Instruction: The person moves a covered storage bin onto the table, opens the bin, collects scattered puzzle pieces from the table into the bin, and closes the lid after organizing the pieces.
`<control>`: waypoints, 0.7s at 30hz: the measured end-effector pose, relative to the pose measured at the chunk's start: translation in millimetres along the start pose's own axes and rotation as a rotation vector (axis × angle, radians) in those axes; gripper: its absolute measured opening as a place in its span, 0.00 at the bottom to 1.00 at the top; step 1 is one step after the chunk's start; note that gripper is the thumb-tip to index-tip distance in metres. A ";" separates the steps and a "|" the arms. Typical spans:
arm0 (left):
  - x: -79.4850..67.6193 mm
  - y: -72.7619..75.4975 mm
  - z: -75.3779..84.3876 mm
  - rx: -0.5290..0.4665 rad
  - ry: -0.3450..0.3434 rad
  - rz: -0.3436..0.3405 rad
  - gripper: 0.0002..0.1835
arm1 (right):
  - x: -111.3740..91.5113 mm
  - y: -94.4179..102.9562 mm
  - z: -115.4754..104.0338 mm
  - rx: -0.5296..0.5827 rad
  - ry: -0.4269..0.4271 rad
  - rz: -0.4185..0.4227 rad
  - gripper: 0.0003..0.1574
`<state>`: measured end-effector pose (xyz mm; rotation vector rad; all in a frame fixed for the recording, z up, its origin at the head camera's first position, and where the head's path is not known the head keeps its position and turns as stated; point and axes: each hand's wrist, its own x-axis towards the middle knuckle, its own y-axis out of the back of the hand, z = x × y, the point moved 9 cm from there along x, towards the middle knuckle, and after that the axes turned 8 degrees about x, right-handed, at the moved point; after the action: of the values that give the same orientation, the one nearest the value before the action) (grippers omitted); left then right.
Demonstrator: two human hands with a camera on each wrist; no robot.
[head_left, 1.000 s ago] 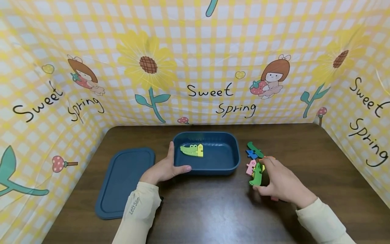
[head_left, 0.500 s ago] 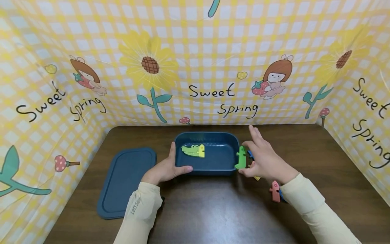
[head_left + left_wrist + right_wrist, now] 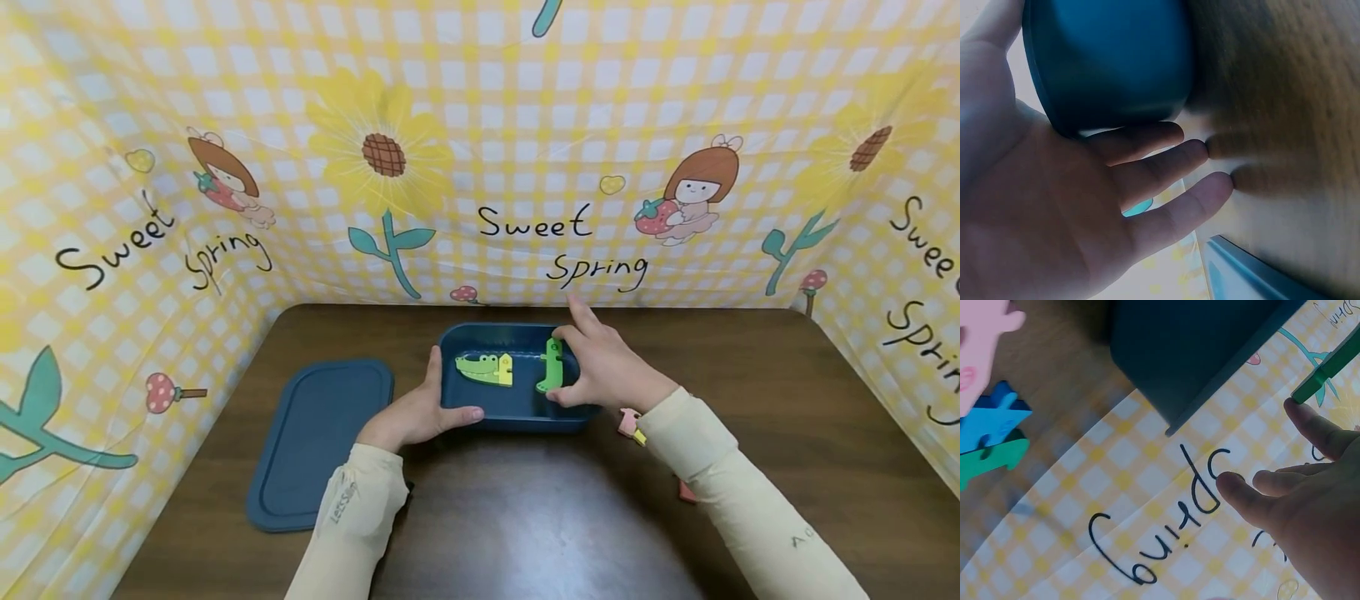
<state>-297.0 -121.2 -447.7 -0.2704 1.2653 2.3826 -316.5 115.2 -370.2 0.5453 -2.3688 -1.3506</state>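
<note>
My left hand rests against the left end of a dark blue plastic box, its thumb on the front rim. The left wrist view has its fingers straight along the box wall. Over the right part of the box, my right hand pinches a green puzzle piece between thumb and a fingertip, other fingers extended. That same green piece sticks out from a fingertip in the right wrist view. Inside the box at left lies a light green crocodile-head piece with a yellow piece against it.
A dark blue lid lies left of the box. Right of it are a pink piece, a yellow piece and a red piece, partly behind my right sleeve. A blue piece and another green piece show in the right wrist view.
My right hand has carried the green puzzle piece leftward from the loose pieces, across the box's right rim and over its inside. My left hand keeps its place at the box.
</note>
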 end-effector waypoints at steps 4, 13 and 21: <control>-0.7 -0.3 1.6 0.010 -0.001 0.000 0.67 | 12.2 -2.8 -2.6 -0.018 -0.007 -0.027 0.53; -0.9 -0.7 2.0 0.011 -0.008 -0.001 0.67 | 34.0 -9.4 -8.1 -0.038 -0.005 -0.075 0.54; -2.5 1.4 1.2 -0.001 -0.008 0.000 0.68 | 48.9 -14.0 -12.0 -0.010 0.007 -0.136 0.55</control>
<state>-295.3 -121.5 -445.0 -0.2612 1.2608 2.3822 -350.7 75.7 -370.9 0.7186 -2.3552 -1.4143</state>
